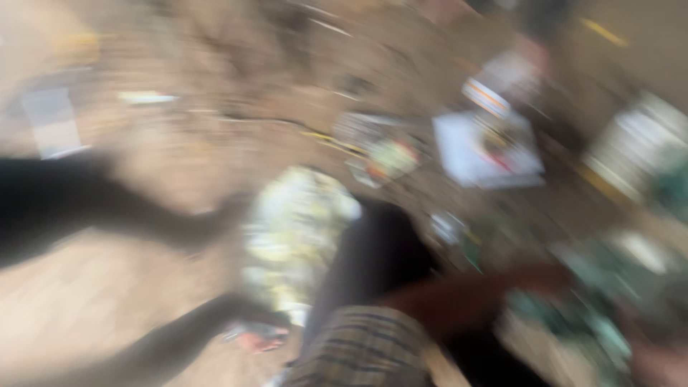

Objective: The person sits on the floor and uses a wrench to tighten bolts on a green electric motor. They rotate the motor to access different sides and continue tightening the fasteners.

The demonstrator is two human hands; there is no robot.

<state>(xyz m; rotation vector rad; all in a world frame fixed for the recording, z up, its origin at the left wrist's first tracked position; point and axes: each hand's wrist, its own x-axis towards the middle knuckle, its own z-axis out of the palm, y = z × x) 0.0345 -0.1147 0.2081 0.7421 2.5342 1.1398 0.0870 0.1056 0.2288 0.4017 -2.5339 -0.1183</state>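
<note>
Heavy motion blur throughout; fine detail lost.

Landmark: pale yellow-and-white crumpled bundle, cloth or plastic [294, 229], lying on sandy brown ground [107, 301], roughly centre frame.

Right of bundle, low: bare forearm w/ plaid beige-brown sleeve [365, 351] reaching out to the right. Right hand [545, 276] ends well right of bundle, at edge of smeared teal-green heap of stuff [595, 315]. Touching or just above heap – cannot tell. Grip state: cannot tell, fingers blurred into one dark smear; nothing clearly held.

Left hand: not made out anywhere in frame.

Just right of bundle, touching its edge: dark black upright shape, prob. trouser leg [373, 258], running down to the plaid sleeve.

Left of bundle: two long dark streaks across ground, prob. shadows [86, 201]; upper one tapers toward bundle, lower one runs to bottom left.

Below bundle: small red-pink object [258, 338] on ground, kind unclear.

Above-right of bundle: white flat square sheet or box w/ red-yellow print [487, 147]. Between that and bundle: small multicoloured packets, green/red [387, 154]. Far right of bundle: pale striped block [638, 147], blurred.

Far upper left of bundle: pale grey-white flat rectangle [50, 122] on ground.
</note>
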